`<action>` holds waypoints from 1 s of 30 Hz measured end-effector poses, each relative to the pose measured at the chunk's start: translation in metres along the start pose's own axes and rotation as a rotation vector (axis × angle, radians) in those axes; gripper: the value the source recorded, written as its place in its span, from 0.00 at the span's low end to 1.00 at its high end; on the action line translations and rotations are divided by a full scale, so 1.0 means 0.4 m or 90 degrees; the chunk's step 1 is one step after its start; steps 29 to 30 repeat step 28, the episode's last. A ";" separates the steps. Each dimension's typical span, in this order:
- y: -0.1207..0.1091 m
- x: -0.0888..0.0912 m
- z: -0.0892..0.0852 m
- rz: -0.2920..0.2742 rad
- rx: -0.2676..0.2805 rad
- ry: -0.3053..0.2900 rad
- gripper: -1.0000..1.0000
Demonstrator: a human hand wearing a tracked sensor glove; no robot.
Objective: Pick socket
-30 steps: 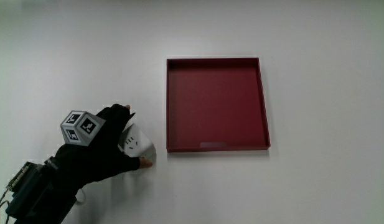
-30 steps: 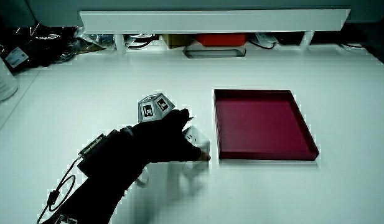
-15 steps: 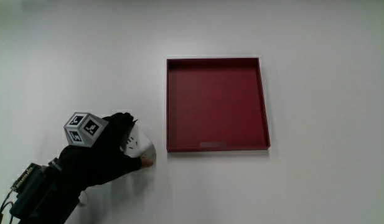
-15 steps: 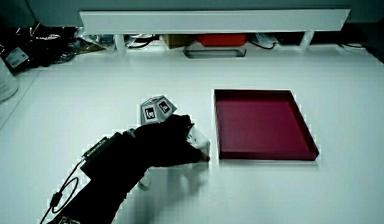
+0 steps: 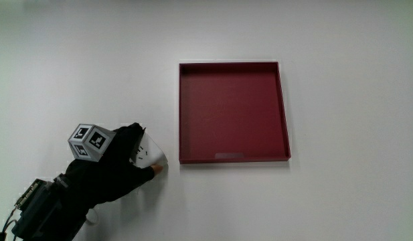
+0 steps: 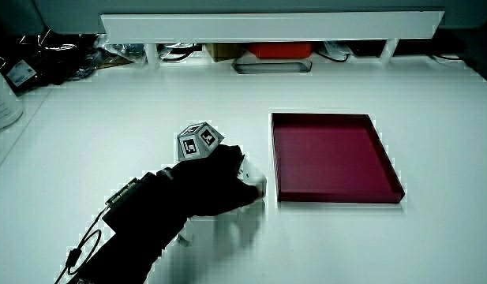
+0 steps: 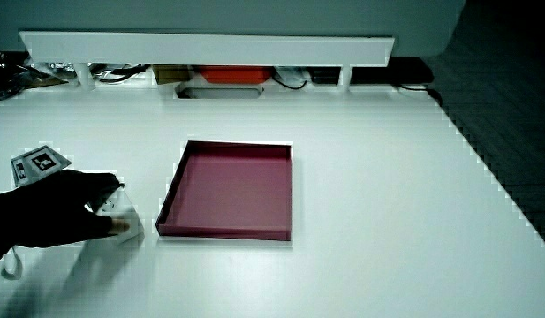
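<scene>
The socket (image 5: 148,154) is a small white block beside the near corner of the dark red tray (image 5: 284,114). The gloved hand (image 5: 116,171) lies over it with fingers curled around its sides, so only one white face with slots shows. Both side views show the same grasp: socket (image 6: 252,177) and hand (image 6: 204,188) in one, socket (image 7: 122,212) and hand (image 7: 56,216) in the other. The patterned cube (image 5: 89,142) rides on the back of the hand. A shadow under the socket shows in a side view; I cannot tell whether it rests on the table.
The red tray (image 6: 385,170) holds nothing and sits farther from the person than the hand. A low white partition (image 6: 267,28) runs along the table's edge, with cables and boxes (image 6: 54,55) under it. A white cable (image 5: 91,214) lies near the forearm.
The hand has closed more tightly over the socket and shifted slightly toward the person; the socket stays in its grasp beside the tray corner.
</scene>
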 end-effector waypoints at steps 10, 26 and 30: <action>-0.011 0.056 0.044 -0.046 0.032 -0.004 1.00; 0.052 0.170 0.091 -0.088 0.048 -0.045 1.00; 0.068 0.187 0.098 -0.078 0.038 -0.036 1.00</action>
